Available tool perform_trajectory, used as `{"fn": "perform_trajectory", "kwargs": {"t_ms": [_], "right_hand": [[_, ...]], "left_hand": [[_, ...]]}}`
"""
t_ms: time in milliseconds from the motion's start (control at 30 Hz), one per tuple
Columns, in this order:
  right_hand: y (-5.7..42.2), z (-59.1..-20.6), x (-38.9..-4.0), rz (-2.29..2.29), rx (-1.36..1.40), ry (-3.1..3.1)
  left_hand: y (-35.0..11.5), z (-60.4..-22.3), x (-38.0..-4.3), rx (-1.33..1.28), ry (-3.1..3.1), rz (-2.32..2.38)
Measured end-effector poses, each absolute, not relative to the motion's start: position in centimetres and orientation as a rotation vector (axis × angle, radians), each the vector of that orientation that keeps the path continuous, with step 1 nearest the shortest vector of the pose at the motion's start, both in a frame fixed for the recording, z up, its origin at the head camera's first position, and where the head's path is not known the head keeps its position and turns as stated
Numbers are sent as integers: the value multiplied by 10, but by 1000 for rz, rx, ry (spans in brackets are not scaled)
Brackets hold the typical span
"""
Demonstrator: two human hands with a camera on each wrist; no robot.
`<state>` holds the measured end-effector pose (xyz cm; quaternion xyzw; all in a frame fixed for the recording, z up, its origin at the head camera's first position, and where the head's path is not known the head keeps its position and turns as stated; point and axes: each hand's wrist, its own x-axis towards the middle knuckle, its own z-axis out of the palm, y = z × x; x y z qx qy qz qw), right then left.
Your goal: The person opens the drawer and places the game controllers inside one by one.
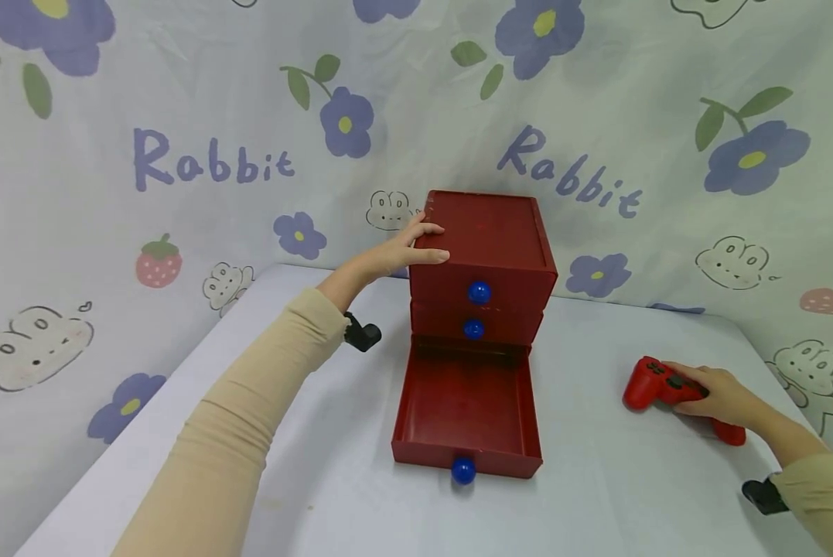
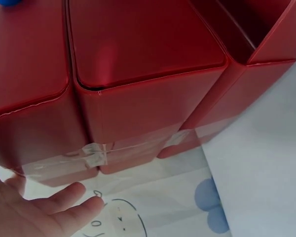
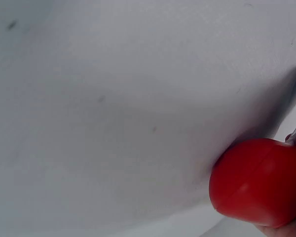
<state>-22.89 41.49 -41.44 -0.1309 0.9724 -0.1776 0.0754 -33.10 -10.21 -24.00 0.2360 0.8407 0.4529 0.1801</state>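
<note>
A red cabinet of stacked drawers [image 1: 486, 232] stands at the middle of the table. Its bottom drawer [image 1: 466, 398] is pulled out, and no object shows inside. My left hand [image 1: 398, 251] rests at the cabinet's upper left edge, thumb on the top; in the left wrist view its fingers extend loosely along the side. Off to the right, my right hand [image 1: 725, 398] grips a red game controller [image 1: 644, 384] over its middle, at table height. In the right wrist view only one rounded handle of the controller [image 3: 259, 182] shows clearly, and the fingers are mostly hidden.
Blue round knobs mark the drawer fronts: an upper knob [image 1: 479, 292], a middle knob [image 1: 474, 329] and the pulled-out drawer's knob [image 1: 463, 470]. Clear tape [image 2: 93, 154] runs along the cabinet's side. A printed cloth [image 1: 214, 93] hangs close behind the white table [image 1: 597, 480].
</note>
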Motion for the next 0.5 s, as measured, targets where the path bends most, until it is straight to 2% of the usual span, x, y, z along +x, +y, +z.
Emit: {"fn": "perform_trajectory", "kwargs": {"t_ms": [233,500], "right_hand": [[414,-415,-230,-536,-349,2914],[406,-410,-229,-512,-325,2906]], "left_hand": [[-103,-257,-349,685,2417,1268],[-101,-261,-350,677,2421,1277]]}}
